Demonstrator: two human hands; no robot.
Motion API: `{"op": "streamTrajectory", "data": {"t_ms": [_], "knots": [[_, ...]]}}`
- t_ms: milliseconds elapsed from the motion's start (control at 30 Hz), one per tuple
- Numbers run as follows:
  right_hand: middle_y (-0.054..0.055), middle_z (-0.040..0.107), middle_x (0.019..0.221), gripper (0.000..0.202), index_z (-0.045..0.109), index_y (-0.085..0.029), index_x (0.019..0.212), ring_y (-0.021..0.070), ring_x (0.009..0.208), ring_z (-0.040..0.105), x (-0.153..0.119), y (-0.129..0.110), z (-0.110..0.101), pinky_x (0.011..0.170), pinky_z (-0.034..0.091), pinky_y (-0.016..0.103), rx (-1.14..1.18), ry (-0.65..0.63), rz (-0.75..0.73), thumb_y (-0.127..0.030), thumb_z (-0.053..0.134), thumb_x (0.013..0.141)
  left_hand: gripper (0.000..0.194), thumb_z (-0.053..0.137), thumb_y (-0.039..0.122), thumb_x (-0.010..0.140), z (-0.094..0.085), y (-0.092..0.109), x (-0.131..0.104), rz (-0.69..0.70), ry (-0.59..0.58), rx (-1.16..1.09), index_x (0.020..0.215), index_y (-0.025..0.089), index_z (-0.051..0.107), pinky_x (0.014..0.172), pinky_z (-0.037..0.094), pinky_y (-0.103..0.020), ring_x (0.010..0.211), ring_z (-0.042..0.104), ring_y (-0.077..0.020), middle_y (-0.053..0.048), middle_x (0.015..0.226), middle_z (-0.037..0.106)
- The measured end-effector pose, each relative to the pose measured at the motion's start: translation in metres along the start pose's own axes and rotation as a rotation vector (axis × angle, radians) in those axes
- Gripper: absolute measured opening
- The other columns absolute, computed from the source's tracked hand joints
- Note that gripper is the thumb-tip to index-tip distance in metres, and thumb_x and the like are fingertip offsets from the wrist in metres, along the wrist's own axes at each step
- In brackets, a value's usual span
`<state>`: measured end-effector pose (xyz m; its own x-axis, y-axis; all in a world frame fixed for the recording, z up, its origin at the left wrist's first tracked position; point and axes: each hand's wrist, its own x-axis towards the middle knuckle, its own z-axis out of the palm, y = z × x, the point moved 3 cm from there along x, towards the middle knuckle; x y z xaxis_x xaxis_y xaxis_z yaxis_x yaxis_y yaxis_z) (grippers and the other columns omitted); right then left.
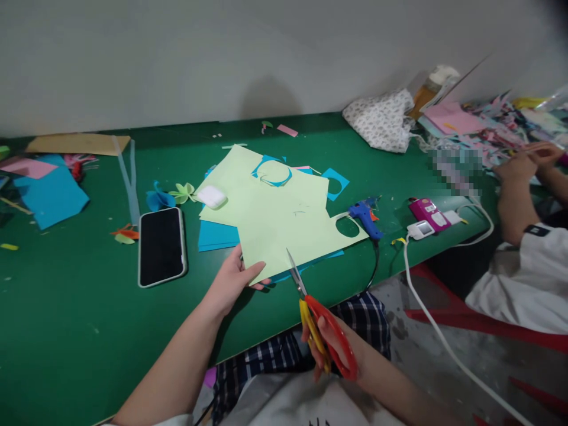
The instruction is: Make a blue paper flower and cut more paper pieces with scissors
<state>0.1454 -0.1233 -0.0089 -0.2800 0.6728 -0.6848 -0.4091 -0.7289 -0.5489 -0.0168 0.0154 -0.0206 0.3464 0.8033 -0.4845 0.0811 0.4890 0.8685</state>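
Observation:
My left hand (237,272) pinches the near left corner of a pale green paper sheet (284,219), thumb on top and fingers beneath. In my right hand (328,340) are scissors (326,334) with one red and one yellow handle. Their blades point up and away, with the tip over the near edge of the green sheet. A round hole is cut near the sheet's right corner. Blue paper (217,235) lies under the green sheets. On top rest a blue ring-shaped offcut (266,180) and a small white case (211,197).
Left of the paper lie a phone (162,247), a blue paper flower (160,198) and a green one (181,193). To the right are a blue glue gun (364,219) and a power strip (429,214) with a white cable. A co-worker's hands (528,163) are at the far right.

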Motion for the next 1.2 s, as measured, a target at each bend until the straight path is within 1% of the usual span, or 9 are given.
{"op": "streamTrajectory", "data": {"t_ms": [100,200,300,400,467,633,833,1033,1200], "knots": [[-0.006,0.053,0.062,0.077,0.050,-0.021,0.111,0.0040,0.035,0.048,0.001,-0.002,0.002,0.039,0.053,0.025,0.015,0.005,0.034,-0.070,0.066,0.054,0.056,0.065,0.030,0.075,0.000,0.000,0.000,-0.005,0.003,-0.006,0.123,0.021,0.038,0.050,0.054,-0.022,0.058,0.066,-0.0133,-0.008,0.100,0.066],[-0.007,0.053,0.063,0.072,0.050,-0.019,0.106,0.0030,0.035,0.047,0.000,-0.003,0.003,0.040,0.053,0.024,-0.024,0.060,0.042,-0.067,0.068,0.055,0.055,0.065,0.030,0.075,0.001,0.002,-0.001,-0.017,0.004,-0.009,0.122,0.022,0.038,0.050,0.054,-0.021,0.058,0.066,-0.0127,-0.007,0.098,0.065],[-0.007,0.052,0.066,0.074,0.046,-0.019,0.113,0.0027,0.036,0.047,-0.002,-0.003,0.004,0.039,0.052,0.023,-0.058,0.096,0.042,-0.064,0.068,0.058,0.055,0.065,0.030,0.075,0.002,0.005,-0.002,-0.042,0.002,-0.011,0.122,0.022,0.037,0.050,0.054,-0.021,0.059,0.066,-0.0130,-0.007,0.099,0.065],[-0.006,0.053,0.069,0.083,0.037,-0.024,0.127,0.0028,0.038,0.046,-0.003,-0.001,0.003,0.037,0.052,0.023,-0.059,0.110,0.022,-0.061,0.068,0.060,0.053,0.067,0.030,0.074,0.002,0.007,-0.004,-0.076,0.011,0.007,0.118,0.021,0.039,0.047,0.053,-0.021,0.060,0.067,-0.0146,-0.009,0.100,0.064],[-0.006,0.054,0.071,0.084,0.034,-0.026,0.131,0.0031,0.039,0.047,-0.003,0.000,0.002,0.038,0.053,0.023,-0.049,0.121,0.006,-0.059,0.068,0.062,0.051,0.068,0.031,0.073,0.003,0.007,-0.005,-0.089,0.007,0.019,0.114,0.019,0.041,0.045,0.051,-0.020,0.059,0.067,-0.0148,-0.010,0.097,0.065],[-0.007,0.053,0.069,0.083,0.033,-0.029,0.133,0.0033,0.038,0.046,-0.003,0.002,0.001,0.037,0.053,0.024,-0.010,0.118,0.012,-0.057,0.068,0.063,0.052,0.067,0.029,0.074,0.003,0.007,-0.005,-0.096,-0.034,0.040,0.116,0.017,0.039,0.047,0.050,-0.018,0.058,0.066,-0.0146,-0.007,0.076,0.069],[-0.006,0.052,0.069,0.079,0.034,-0.030,0.132,0.0027,0.037,0.047,-0.003,0.004,-0.001,0.036,0.053,0.024,-0.016,0.130,0.019,-0.054,0.069,0.065,0.053,0.068,0.028,0.073,0.003,0.007,-0.005,-0.107,-0.024,0.053,0.117,0.019,0.039,0.047,0.050,-0.019,0.057,0.065,-0.0138,-0.005,0.075,0.069],[-0.007,0.049,0.070,0.078,0.034,-0.034,0.133,0.0024,0.036,0.046,0.002,0.011,-0.005,0.036,0.053,0.025,0.014,0.078,0.006,-0.053,0.069,0.066,0.052,0.068,0.029,0.073,0.002,0.005,-0.004,-0.104,-0.024,0.057,0.115,0.018,0.040,0.047,0.050,-0.019,0.056,0.065,-0.0142,-0.005,0.075,0.069],[-0.008,0.049,0.068,0.077,0.035,-0.035,0.132,0.0029,0.035,0.046,-0.001,0.008,-0.005,0.035,0.052,0.025,-0.015,0.090,0.028,-0.054,0.069,0.066,0.052,0.068,0.029,0.073,0.001,0.004,-0.003,-0.111,-0.028,0.056,0.115,0.018,0.039,0.046,0.049,-0.019,0.055,0.064,-0.0130,-0.005,0.074,0.069]]}}
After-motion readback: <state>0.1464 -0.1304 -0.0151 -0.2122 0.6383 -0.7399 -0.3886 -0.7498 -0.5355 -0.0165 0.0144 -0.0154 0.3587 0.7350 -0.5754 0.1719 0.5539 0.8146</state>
